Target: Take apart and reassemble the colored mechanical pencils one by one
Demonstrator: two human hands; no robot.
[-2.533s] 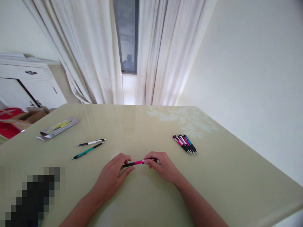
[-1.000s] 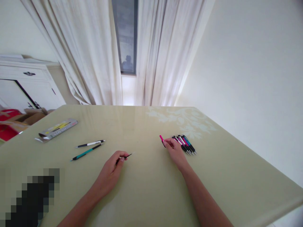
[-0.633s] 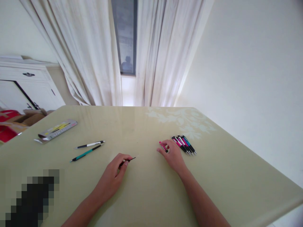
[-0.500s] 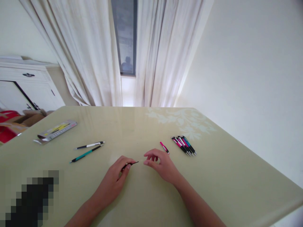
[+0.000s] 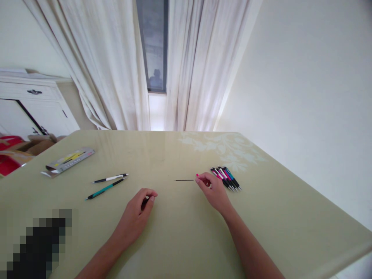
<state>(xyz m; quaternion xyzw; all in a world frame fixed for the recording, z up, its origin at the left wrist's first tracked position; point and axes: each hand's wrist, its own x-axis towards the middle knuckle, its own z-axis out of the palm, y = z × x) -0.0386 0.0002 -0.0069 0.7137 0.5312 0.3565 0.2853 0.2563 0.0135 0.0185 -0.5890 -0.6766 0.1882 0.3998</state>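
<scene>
My right hand (image 5: 214, 192) is closed in a pinch on one end of a thin black pen refill (image 5: 184, 180), which points left above the table. Just behind those fingertips shows a bit of the pink pen barrel (image 5: 197, 175); the rest of it is hidden by the hand. My left hand (image 5: 138, 212) is curled around a short black pen grip section (image 5: 144, 203), mostly covered by the fingers. Right beside my right hand lie several pens (image 5: 229, 179) in a row, with pink, purple, white and blue barrels and black grips.
On the left of the pale table (image 5: 174, 248) lie a white and black pen (image 5: 109, 178) and a teal and black pen (image 5: 106, 188). An opened pen box (image 5: 71, 161) sits farther back. Curtains (image 5: 116, 69) hang beyond the far edge, and a wall stands right.
The refill has come out of the black grip section and is now in my right hand, which has moved right and away. My left hand has shifted slightly left.
</scene>
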